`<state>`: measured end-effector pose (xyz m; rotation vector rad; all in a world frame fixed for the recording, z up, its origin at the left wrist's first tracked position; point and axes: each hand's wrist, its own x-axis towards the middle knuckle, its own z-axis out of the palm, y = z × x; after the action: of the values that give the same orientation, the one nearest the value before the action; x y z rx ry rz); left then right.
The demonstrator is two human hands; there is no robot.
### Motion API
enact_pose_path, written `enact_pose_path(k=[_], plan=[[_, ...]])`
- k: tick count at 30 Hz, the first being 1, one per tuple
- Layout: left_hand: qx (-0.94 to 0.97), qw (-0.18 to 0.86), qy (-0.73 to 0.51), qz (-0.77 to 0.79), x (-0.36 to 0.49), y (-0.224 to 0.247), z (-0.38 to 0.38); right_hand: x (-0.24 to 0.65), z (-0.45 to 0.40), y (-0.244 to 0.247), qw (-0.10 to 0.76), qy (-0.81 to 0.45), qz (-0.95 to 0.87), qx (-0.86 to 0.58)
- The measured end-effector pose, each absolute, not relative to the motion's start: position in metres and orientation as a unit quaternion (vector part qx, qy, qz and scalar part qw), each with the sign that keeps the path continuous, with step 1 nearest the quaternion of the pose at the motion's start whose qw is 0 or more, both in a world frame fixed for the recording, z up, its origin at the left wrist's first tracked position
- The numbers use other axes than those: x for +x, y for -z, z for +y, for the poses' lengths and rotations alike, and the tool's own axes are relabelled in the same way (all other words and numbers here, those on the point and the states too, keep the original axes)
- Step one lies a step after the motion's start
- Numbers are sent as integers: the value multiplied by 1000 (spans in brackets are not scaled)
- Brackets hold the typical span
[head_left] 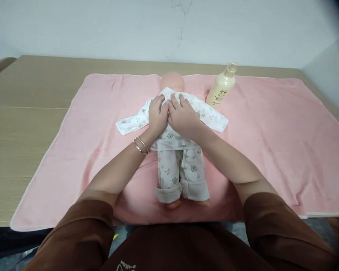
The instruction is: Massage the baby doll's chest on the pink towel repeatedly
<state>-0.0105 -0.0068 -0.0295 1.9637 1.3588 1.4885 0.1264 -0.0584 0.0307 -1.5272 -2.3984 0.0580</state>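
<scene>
On the doll's [172, 81] patterned top [173, 140], the left hand [158, 114] and right hand [183, 116] lie flat, thumbs touching, gripping nothing. The doll lies (bare head away from the wearer) on a pink blanket [81, 150]; a pump bottle [221, 87] is near its right-hand sleeve [214, 117], over a wooden table [25, 98].

Soft, even light; slight glare on bottle [220, 89]; weak shadows along blanket [271, 124] folds; right corners dark.
</scene>
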Motion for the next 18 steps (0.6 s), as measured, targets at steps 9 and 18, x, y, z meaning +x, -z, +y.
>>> enact_pose_path(k=[9,18], plan=[[708,161,-500,473,-12,33,-1,149,-30,-35,153,-81,-823,-541],[676,206,-505,496,-14,28,6,132,-53,-36,158,-61,-822,-543]])
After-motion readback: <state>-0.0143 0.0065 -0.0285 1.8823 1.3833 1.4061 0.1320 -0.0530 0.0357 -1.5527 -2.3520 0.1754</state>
